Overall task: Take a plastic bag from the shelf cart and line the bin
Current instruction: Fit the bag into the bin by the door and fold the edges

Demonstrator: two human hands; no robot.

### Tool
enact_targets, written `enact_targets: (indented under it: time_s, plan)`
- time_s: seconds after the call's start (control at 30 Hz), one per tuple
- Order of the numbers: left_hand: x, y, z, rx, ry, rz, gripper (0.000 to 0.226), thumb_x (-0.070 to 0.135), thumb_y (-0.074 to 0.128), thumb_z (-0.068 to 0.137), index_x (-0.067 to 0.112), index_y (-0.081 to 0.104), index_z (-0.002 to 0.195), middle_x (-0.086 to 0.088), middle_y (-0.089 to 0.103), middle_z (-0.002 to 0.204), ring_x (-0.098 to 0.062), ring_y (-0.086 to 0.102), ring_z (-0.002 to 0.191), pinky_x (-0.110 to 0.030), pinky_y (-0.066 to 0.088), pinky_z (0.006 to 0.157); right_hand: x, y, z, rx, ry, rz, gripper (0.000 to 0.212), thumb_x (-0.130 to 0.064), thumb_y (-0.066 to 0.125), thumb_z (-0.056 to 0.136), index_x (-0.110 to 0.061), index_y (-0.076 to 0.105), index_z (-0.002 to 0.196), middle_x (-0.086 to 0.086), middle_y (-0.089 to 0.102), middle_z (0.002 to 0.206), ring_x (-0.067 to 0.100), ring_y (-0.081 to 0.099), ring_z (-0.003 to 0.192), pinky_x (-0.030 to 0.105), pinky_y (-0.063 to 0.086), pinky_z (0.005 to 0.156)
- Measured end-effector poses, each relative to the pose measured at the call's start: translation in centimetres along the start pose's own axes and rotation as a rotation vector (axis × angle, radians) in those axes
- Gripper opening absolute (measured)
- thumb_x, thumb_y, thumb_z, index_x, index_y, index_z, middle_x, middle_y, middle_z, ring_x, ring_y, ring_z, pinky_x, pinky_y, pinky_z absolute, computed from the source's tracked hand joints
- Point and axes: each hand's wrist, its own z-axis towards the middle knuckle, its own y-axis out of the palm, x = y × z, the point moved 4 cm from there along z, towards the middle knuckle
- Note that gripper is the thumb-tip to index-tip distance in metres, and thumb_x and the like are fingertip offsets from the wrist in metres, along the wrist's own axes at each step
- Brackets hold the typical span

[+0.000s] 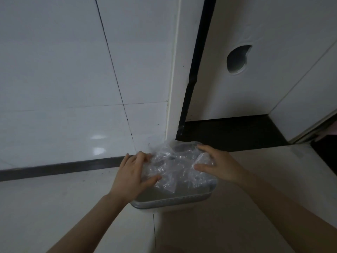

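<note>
A small grey bin (173,201) stands on the floor against the wall corner. A clear, crinkled plastic bag (175,165) lies bunched over its mouth and hangs partly inside. My left hand (133,174) grips the bag at the bin's left rim, fingers curled over the plastic. At the right rim, my right hand (217,165) pinches the bag's edge between thumb and fingers. The bin's near rim shows bare below the bag. The shelf cart is out of view.
A white tiled wall (73,79) with a dark skirting strip (54,168) rises behind the bin. To the right, a white cabinet door (237,88) with a round cut-out handle sits above a black plinth (228,132). Pale floor tiles (54,207) surround the bin.
</note>
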Motion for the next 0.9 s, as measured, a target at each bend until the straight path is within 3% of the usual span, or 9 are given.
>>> enact_targets:
  time_s: [0.07,0.13,0.23,0.33,0.43,0.57,0.67,0.77,0.9]
  plan:
    - [-0.4,-0.2,-0.1,0.019,0.005,-0.037,0.065,0.069,0.055,0.070,0.024,0.042,0.115,0.006,0.062,0.119,-0.014,0.055,0.113,-0.037,0.017,0.114,-0.3,0.5,0.1,0.016,-0.023,-0.105,0.076,-0.049,0.067,0.076,-0.026,0.034,0.140,0.001,0.052,0.136,0.015,0.053,0.117,0.033,0.047,0.097]
    - [-0.7,-0.2,-0.3,-0.021,-0.006,-0.037,0.073,0.066,0.060,0.071,0.026,0.037,0.127,0.006,0.061,0.124,-0.014,0.052,0.118,-0.040,0.020,0.116,-0.9,0.4,0.2,0.114,-0.085,-0.276,0.070,-0.052,0.064,0.077,-0.024,0.040,0.137,0.002,0.057,0.130,0.018,0.054,0.114,0.032,0.045,0.094]
    - [-1.1,-0.2,-0.5,-0.061,-0.019,-0.037,0.078,0.063,0.061,0.072,0.031,0.031,0.136,0.007,0.061,0.122,-0.014,0.051,0.117,-0.042,0.026,0.114,-1.6,1.3,0.1,0.047,-0.131,-0.196,0.064,-0.053,0.063,0.076,-0.028,0.045,0.133,-0.002,0.056,0.132,0.015,0.052,0.116,0.027,0.043,0.093]
    - [-1.1,0.8,-0.5,-0.179,0.053,0.119,0.075,0.069,0.051,0.075,0.034,0.031,0.138,0.006,0.054,0.135,-0.015,0.039,0.133,-0.044,0.007,0.118,-1.5,3.5,0.5,-0.145,-0.083,-0.139,0.058,-0.052,0.062,0.079,-0.032,0.045,0.131,-0.004,0.051,0.134,0.011,0.051,0.116,0.022,0.042,0.089]
    - [-1.3,2.5,-0.1,-0.362,0.065,0.388,0.072,0.068,0.047,0.077,0.034,0.032,0.139,0.004,0.037,0.149,-0.015,0.012,0.144,-0.051,-0.011,0.115,-1.1,5.2,1.6,-0.227,0.026,-0.130,0.050,-0.052,0.058,0.082,-0.032,0.047,0.127,-0.004,0.060,0.116,0.009,0.059,0.098,0.021,0.048,0.078]
    - [-1.1,3.8,0.3,-0.534,0.046,0.452,0.069,0.062,0.049,0.078,0.033,0.032,0.139,0.002,0.037,0.150,-0.020,0.013,0.144,-0.054,-0.013,0.112,-0.2,6.7,2.1,-0.316,0.099,-0.191,0.046,-0.048,0.056,0.085,-0.027,0.050,0.125,-0.003,0.062,0.108,0.012,0.059,0.094,0.023,0.046,0.074]
    - [-1.0,2.9,0.4,-0.410,0.050,0.405,0.060,0.060,0.053,0.076,0.036,0.042,0.130,0.006,0.044,0.144,-0.015,0.023,0.141,-0.055,-0.013,0.112,-0.4,6.0,1.7,-0.239,0.042,-0.180,0.036,-0.044,0.060,0.084,-0.024,0.058,0.114,0.003,0.066,0.102,0.015,0.062,0.090,0.029,0.051,0.077]
    - [-1.6,1.0,0.0,-0.227,-0.003,0.260,0.050,0.059,0.060,0.073,0.036,0.050,0.117,0.011,0.060,0.124,-0.010,0.044,0.127,-0.044,-0.008,0.115,-1.1,4.0,1.1,-0.055,-0.061,-0.081,0.025,-0.036,0.069,0.079,-0.017,0.066,0.096,0.005,0.068,0.089,0.014,0.063,0.080,0.029,0.050,0.071]
    - [-2.6,-1.0,-0.7,-0.095,-0.069,0.026,0.058,0.056,0.074,0.062,0.031,0.054,0.110,0.014,0.064,0.095,-0.010,0.058,0.097,-0.042,0.021,0.114,-1.4,2.2,0.3,0.078,-0.092,0.074,0.021,-0.023,0.075,0.075,-0.026,0.066,0.093,-0.006,0.069,0.090,0.005,0.064,0.081,0.021,0.052,0.072]
